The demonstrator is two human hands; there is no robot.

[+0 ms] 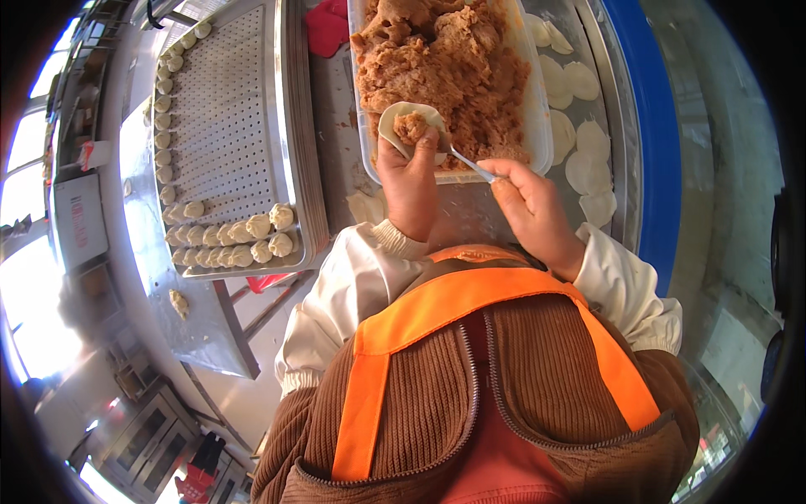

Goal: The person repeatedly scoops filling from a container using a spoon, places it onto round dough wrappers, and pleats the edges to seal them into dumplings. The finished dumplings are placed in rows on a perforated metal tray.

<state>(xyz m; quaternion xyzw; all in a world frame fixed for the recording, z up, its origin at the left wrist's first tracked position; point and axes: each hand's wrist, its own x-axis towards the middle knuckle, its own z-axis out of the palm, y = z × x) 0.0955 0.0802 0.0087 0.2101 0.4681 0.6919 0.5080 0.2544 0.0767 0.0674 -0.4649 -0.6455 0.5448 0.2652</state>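
Note:
My left hand point(410, 179) holds a round dough wrapper point(389, 126) over the near edge of a plastic tub point(546, 135). A lump of minced filling point(409, 128) sits on the wrapper, with my left thumb beside it. Between the fingers of my right hand point(532, 201) is the handle of a metal spoon point(469, 162). Its head end lies at the wrapper's right side, partly hidden by my left thumb. Behind both hands, the tub is heaped with reddish-brown minced filling point(441, 69).
On the left, a stack of perforated metal trays point(227, 120) carries pleated buns point(239, 233) along its left and near edges. Flat dough wrappers point(589, 170) lie right of the tub, inside a blue edge point(655, 126). A red cloth-like item point(327, 28) lies behind the trays.

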